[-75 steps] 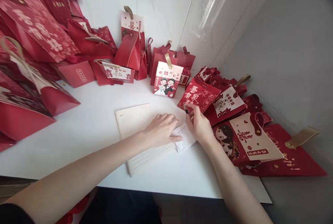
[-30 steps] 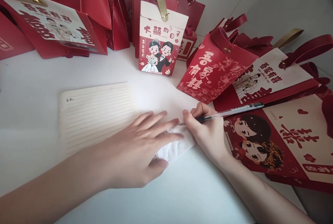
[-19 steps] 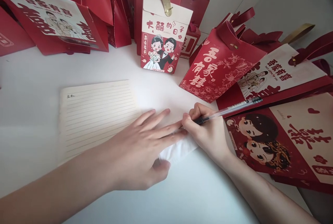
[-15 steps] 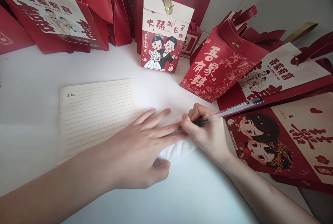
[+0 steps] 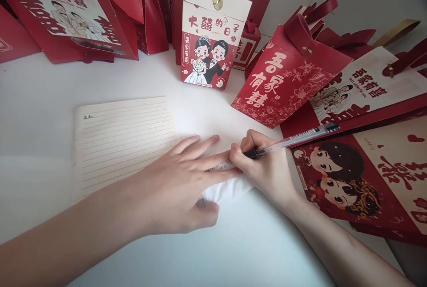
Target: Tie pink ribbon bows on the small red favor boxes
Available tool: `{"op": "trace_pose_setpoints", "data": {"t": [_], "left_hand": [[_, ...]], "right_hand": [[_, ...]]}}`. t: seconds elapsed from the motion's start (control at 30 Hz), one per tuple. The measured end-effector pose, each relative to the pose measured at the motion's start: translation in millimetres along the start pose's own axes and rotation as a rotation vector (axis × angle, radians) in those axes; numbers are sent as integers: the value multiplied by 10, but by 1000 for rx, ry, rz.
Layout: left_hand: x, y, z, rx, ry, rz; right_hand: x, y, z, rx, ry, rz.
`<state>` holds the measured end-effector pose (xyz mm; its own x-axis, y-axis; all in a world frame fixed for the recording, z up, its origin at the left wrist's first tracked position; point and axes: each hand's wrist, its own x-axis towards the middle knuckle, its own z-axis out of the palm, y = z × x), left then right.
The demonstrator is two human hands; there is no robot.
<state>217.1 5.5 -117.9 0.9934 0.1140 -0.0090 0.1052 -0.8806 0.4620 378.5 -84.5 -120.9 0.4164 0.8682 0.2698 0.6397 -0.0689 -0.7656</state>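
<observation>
My right hand (image 5: pixel 267 171) grips a clear gel pen (image 5: pixel 293 139) with a black grip, its tip down at a small piece of white paper (image 5: pixel 223 191). Small dark marks show on that paper between the fingers of my left hand (image 5: pixel 190 176). Flat and spread, my left hand presses on the white paper, and its fingertips reach close to my right hand. Under and beyond my left wrist lies a sheet of lined paper (image 5: pixel 123 145) with a short bit of writing at its top left. Much of the white paper is hidden by both hands.
Red and white gift boxes ring the white table (image 5: pixel 150 260). One box with a cartoon couple (image 5: pixel 207 56) stands at the back, a red box (image 5: pixel 283 78) right of it, and a box with two cartoon faces (image 5: pixel 336 180) lies beside my right forearm. More boxes (image 5: pixel 83 16) stand at the left.
The view has shifted slightly, moving the boxes and lined paper a little. My right hand and the pen have moved slightly, and more marks on the white paper show between my left fingers.
</observation>
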Motion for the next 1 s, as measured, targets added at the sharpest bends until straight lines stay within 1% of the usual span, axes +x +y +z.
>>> {"op": "trace_pose_setpoints", "data": {"t": [0.4, 0.6, 0.73, 0.8, 0.93, 1.0], "left_hand": [[-3, 6, -21, -9, 3, 1], [-13, 1, -14, 0, 12, 11], [-11, 1, -12, 9, 2, 12], [-6, 4, -12, 10, 1, 9], [4, 9, -13, 3, -9, 8], [7, 9, -19, -2, -16, 13]], "right_hand": [[2, -18, -5, -48, -28, 30], [4, 3, 11, -29, 5, 30], [4, 7, 10, -26, 4, 27], [8, -3, -4, 16, 30, 16], [14, -15, -41, 155, 170, 1], [13, 3, -52, 221, 212, -1]]}}
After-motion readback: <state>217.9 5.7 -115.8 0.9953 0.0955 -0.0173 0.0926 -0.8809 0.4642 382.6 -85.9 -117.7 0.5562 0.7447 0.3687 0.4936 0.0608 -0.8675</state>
